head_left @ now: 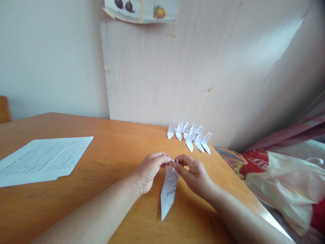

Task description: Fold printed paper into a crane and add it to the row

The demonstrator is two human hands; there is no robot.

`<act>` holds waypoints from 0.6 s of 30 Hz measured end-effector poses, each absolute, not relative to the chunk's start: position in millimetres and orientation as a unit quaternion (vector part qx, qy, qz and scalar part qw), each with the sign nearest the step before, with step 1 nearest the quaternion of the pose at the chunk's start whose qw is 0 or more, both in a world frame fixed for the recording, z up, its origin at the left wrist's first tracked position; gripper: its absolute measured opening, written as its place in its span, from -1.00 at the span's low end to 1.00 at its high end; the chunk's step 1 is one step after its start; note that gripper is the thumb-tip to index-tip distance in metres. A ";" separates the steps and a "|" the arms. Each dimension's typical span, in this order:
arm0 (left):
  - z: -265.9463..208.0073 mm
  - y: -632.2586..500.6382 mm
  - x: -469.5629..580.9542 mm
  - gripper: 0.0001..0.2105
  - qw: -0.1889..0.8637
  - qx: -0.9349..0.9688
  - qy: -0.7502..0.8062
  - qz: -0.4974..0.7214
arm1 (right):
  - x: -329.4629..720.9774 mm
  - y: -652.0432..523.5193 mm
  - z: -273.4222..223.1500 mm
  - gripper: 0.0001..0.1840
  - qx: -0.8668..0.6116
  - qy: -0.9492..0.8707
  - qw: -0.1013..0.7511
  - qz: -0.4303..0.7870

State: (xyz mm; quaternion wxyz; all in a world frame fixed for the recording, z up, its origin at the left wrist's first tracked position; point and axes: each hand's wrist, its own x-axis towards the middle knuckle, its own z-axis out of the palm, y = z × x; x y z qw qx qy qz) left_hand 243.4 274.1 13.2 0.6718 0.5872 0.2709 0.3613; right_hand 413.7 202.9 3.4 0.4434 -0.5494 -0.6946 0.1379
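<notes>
Between my hands is a folded paper piece (168,193), long and white with printed marks, its pointed end toward me. My left hand (152,171) pinches the small tip at its far end between thumb and fingers. My right hand (193,172) grips the same far end from the other side, thumb on top of the paper. Fingertips hide part of the fold there. Beyond my hands, several folded paper birds (189,141) stand grouped near the table's back right edge.
Printed paper sheets (48,157) lie stacked on the left of the wooden table (122,139). A wood-grain panel (157,74) rises behind it, with a fruit picture (159,12) at the top. Plastic bags (284,183) sit beyond the table's right edge.
</notes>
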 end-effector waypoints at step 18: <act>25.3 269.2 239.1 -0.96 0.465 0.746 0.269 0.394 | 410.1 203.5 5.1 -0.88 -0.548 -0.709 0.438 0.069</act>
